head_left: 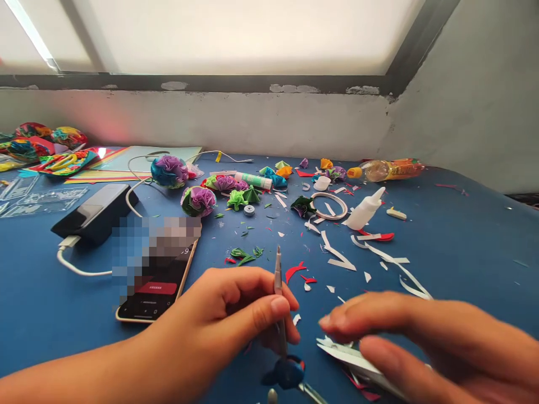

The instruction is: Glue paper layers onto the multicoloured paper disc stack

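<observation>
Between the thumb and fingers of my left hand [248, 314] is a slim metal-tipped tool [278, 275], held upright with its point up. A small dark blue curled paper piece [289, 371] is at the tool's lower end, below my fingers. My right hand [425, 342] is at the lower right, its thumb and fingers apart and nothing visible between them. Beneath it lies a pale pointed object [351, 354], partly covered by the hand, with red scraps beside it.
A phone [158, 286] and a black power bank [96, 213] with a white cable lie left. Paper flowers [169, 171], a glue stick [253, 180], a white glue bottle [365, 210], a tape ring [329, 206] and a plastic bottle [389, 170] stretch across the blue table, among paper scraps.
</observation>
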Available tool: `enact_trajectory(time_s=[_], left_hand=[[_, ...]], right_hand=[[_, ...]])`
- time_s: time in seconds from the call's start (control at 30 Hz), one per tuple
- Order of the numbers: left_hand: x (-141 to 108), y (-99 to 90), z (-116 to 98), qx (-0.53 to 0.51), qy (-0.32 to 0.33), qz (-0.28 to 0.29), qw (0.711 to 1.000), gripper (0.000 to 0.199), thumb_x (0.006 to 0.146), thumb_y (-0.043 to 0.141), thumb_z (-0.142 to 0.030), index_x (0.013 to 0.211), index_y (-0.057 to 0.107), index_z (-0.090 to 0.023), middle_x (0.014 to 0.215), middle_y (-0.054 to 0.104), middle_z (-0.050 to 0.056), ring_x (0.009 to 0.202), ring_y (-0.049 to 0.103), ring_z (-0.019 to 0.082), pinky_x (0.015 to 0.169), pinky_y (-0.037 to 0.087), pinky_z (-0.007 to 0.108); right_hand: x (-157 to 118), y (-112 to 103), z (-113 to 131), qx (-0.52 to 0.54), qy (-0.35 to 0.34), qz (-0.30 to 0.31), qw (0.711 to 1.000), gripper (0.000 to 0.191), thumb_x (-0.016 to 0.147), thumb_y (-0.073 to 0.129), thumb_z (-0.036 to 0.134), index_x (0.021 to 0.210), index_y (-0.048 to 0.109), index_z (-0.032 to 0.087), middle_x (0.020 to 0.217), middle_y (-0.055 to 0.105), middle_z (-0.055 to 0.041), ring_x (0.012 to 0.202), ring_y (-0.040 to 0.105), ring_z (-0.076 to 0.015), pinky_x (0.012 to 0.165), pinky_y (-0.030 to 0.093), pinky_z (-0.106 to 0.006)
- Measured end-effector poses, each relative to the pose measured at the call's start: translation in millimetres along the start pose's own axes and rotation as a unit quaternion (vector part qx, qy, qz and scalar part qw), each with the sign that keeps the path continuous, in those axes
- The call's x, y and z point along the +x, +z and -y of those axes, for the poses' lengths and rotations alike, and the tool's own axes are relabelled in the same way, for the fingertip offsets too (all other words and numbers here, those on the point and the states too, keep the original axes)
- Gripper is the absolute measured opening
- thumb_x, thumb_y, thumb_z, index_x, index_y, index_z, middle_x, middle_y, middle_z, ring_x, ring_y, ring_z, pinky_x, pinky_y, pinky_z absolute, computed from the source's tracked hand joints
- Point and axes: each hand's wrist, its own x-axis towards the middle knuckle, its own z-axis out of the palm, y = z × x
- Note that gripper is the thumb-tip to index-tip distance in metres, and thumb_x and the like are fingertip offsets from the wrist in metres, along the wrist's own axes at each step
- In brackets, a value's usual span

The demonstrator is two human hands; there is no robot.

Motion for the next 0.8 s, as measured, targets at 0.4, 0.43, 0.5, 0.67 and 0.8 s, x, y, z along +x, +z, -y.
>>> enact_trajectory(time_s=[0.4,0.43,0.5,0.67,0.8], left_hand=[[0,14.3,14,0.103,-0.056,0.093,0.989,0.036,0.101,0.052,-0.050,0.087,0.064,-0.018,0.082,0.063,0.001,0.079,0.057,0.015,0.072,0.046,0.023],[0,14.5,15,0.109,-0.052,0.094,0.988,0.037,0.102,0.052,-0.050,0.087,0.063,-0.018,0.083,0.063,0.001,0.079,0.057,0.015,0.072,0.046,0.023],[0,14.7,14,0.117,-0.051,0.095,0.987,0.036,0.102,0.051,-0.048,0.087,0.063,-0.018,0.083,0.064,0.001,0.079,0.058,0.014,0.073,0.046,0.022],[-1,14.8,10,0.137,-0.046,0.100,0.984,0.033,0.105,0.048,-0.042,0.089,0.063,-0.019,0.086,0.067,-0.001,0.082,0.061,0.012,0.077,0.047,0.020],[-1,16.9,7,0.151,-0.030,0.099,0.983,0.030,0.106,0.049,-0.038,0.088,0.063,-0.019,0.086,0.070,-0.001,0.081,0.062,0.011,0.077,0.048,0.017]], right_hand=[[13,12,9,0.013,0.011,-0.007,1.000,0.016,0.104,0.060,0.022,0.095,0.073,0.024,0.084,0.078,0.0060,0.062,0.074,-0.0097,0.063,0.060,-0.011],[14,12,11,0.017,0.009,-0.009,1.000,0.018,0.104,0.059,0.021,0.093,0.073,0.024,0.084,0.078,0.0060,0.060,0.073,-0.0088,0.063,0.060,-0.011],[16,10,13,0.023,0.022,-0.006,0.999,0.019,0.101,0.060,0.017,0.091,0.075,0.023,0.083,0.078,0.0063,0.058,0.072,-0.0081,0.064,0.059,-0.010],[21,5,20,0.074,0.110,0.006,0.991,0.021,0.087,0.063,0.008,0.082,0.077,0.023,0.079,0.077,0.0077,0.061,0.072,-0.0079,0.063,0.056,-0.007],[22,5,20,0.139,0.162,0.006,0.977,0.018,0.085,0.066,0.010,0.081,0.078,0.024,0.074,0.076,0.0087,0.055,0.069,-0.0069,0.061,0.055,-0.007]])
